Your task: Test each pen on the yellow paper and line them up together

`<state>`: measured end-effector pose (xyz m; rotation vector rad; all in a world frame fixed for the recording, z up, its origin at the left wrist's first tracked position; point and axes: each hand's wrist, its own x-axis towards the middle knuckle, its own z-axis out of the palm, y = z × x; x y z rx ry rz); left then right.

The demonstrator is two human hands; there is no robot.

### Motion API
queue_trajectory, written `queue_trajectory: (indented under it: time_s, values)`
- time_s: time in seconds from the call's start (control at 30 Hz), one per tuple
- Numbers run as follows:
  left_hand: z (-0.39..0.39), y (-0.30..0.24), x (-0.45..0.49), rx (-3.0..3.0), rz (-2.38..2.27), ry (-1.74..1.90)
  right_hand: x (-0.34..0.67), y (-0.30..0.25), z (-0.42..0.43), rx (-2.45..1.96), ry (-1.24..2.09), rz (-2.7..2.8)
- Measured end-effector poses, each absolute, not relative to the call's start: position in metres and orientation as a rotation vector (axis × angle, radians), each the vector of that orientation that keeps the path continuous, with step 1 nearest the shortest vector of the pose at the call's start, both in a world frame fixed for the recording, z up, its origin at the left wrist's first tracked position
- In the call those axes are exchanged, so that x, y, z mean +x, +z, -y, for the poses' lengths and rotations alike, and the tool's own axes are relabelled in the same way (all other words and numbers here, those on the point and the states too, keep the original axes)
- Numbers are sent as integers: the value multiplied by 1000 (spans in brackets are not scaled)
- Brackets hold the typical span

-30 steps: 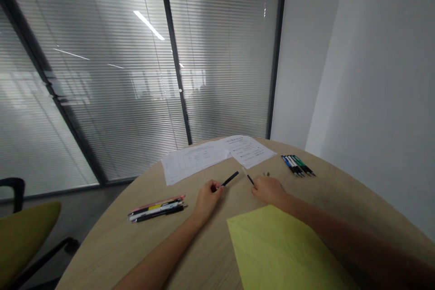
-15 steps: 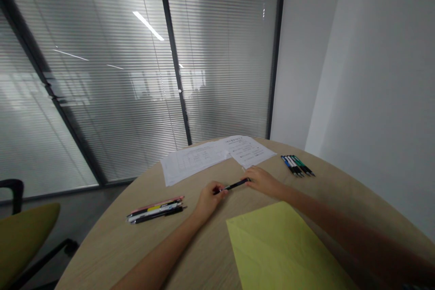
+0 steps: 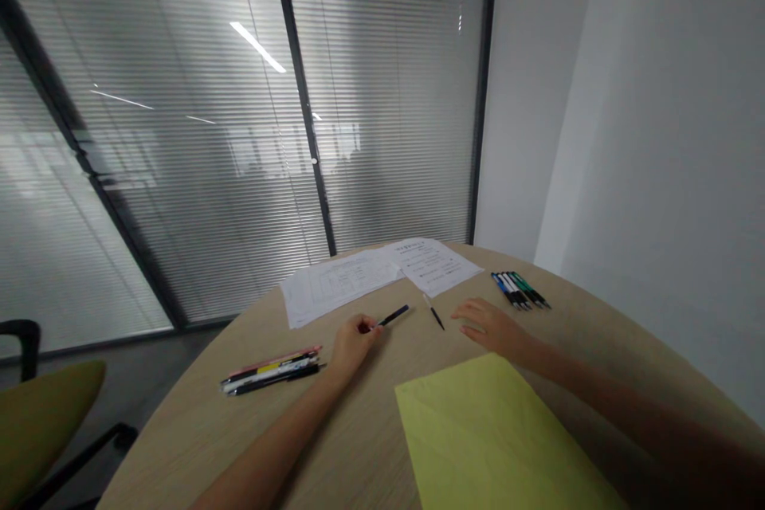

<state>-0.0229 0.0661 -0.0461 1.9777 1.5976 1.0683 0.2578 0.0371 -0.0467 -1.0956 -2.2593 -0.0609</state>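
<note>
My left hand [image 3: 352, 339] is closed in a pinch on the end of a black pen barrel [image 3: 391, 316], which points up and to the right above the round wooden table [image 3: 197, 430]. A thin pen refill [image 3: 434, 311] lies loose on the wood between my hands. To its right, my right hand [image 3: 488, 323] rests flat on the table with its fingers stretched out and nothing in it.
A yellow sheet [image 3: 490, 438] lies in front of me. Several pens [image 3: 272, 369] lie in a bundle at the left, and several more pens [image 3: 519, 289] at the right. Printed papers [image 3: 370, 272] lie at the far edge. A green chair [image 3: 41, 414] stands at the left.
Half a second ago my right hand was at the pen's far end. It has since drawn away to the right and opened flat, and the thin refill now lies on the table.
</note>
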Motion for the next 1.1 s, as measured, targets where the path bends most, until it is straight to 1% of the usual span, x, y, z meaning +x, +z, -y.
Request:
queue_trajectory:
  time_s: [0.23, 0.37, 0.57, 1.0, 1.1]
  values:
    - [-68, -31, -29, 2155, -1598, 990, 293, -64, -17, -1179, -98, 2201]
    - [-70, -20, -33, 2210, -1586, 961, 301, -75, -16, -1229, -57, 2169]
    - [-63, -3, -34, 2207, -1527, 954, 297, -77, -15, -1225, 17, 2174]
    - [-53, 12, -27, 1749, -1330, 992, 296, -86, -19, -1245, 99, 2238]
    - [-44, 9, -24, 1619, -1262, 982, 290, -84, -20, -1318, 102, 2229]
